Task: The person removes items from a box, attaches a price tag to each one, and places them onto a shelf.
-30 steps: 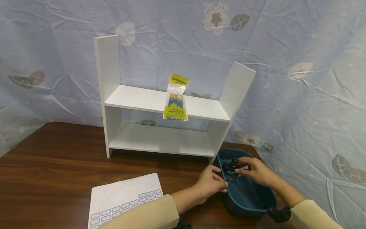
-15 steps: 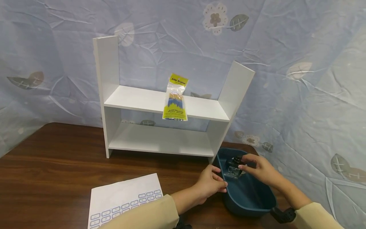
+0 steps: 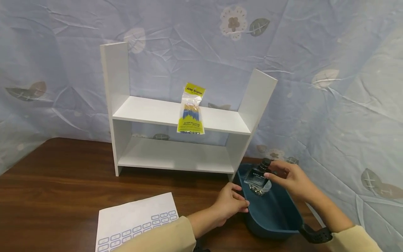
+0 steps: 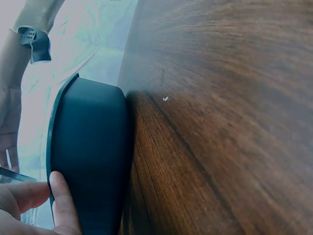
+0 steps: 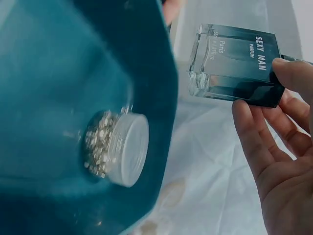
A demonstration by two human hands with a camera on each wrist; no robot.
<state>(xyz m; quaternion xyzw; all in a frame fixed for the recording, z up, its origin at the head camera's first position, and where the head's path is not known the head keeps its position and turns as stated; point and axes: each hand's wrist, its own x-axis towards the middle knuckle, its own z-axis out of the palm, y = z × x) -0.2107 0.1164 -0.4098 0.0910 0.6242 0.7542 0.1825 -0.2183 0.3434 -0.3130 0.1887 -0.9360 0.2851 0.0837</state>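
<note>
The right hand (image 3: 292, 178) pinches the bottle (image 3: 255, 177) near its cap, thumb against fingers, over the bin (image 3: 275, 213); the jar (image 3: 260, 189) sits inside the bin. The left hand (image 3: 229, 203) pinches the bin's left rim, a useful brace. Smooth glass likely needs a firm grip and ample clearance above the bin's rim.

A creased, pale blue-grey cloth (image 3: 176, 21), printed with flowers (image 3: 233, 23) and leaves (image 3: 259, 27), hangs behind the dark brown, wood-grained table (image 3: 56, 189). On the table stands a white two-tier shelf (image 3: 151, 154), its side panels rising above the upper board (image 3: 145, 110). The cloth looks paler at the far right.
</note>
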